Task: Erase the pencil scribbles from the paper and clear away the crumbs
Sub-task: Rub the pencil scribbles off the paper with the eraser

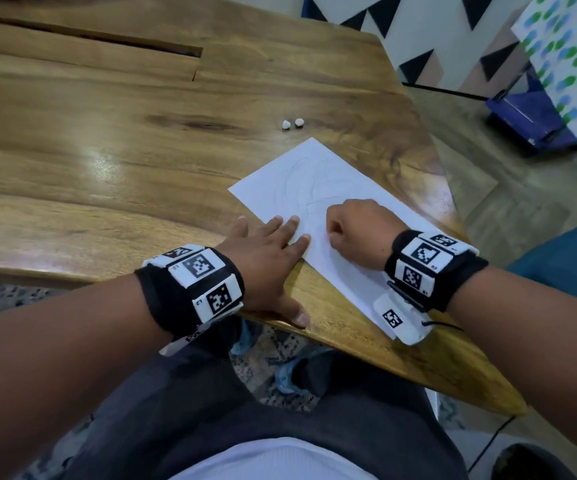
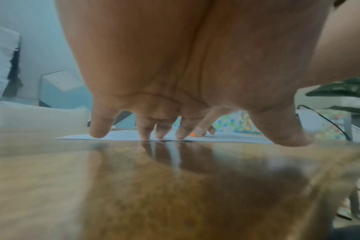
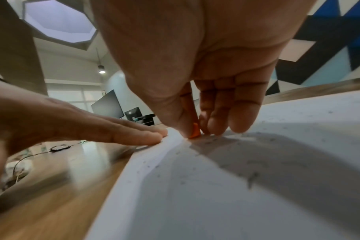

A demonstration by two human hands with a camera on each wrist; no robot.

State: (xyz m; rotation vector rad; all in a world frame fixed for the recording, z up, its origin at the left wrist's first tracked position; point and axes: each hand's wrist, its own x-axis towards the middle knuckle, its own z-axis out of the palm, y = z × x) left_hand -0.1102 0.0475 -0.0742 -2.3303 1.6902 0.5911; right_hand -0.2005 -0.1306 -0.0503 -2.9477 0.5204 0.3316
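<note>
A white paper (image 1: pixel 318 188) with faint pencil scribbles (image 1: pixel 301 178) lies on the wooden table (image 1: pixel 107 150), near its right edge. My left hand (image 1: pixel 269 244) lies flat, straight fingertips (image 2: pixel 97 134) pressing the paper's (image 2: pixel 117 137) left edge. My right hand (image 1: pixel 353 226) is curled over the sheet and pinches a small orange eraser (image 3: pixel 195 133) between thumb and fingers, its tip on the paper (image 3: pixel 216 194). Grey eraser crumbs (image 3: pixel 251 177) are scattered over the sheet in the right wrist view. The eraser (image 2: pixel 193 134) shows as an orange speck in the left wrist view.
Two small white lumps (image 1: pixel 292 123) sit on the table beyond the paper. A long dark slot (image 1: pixel 89 36) cuts the tabletop at the far left. The table's right edge (image 1: pixel 453 202) drops to the floor, where a blue bin (image 1: pixel 529 119) stands. A cable (image 3: pixel 58 148) lies at the table's left.
</note>
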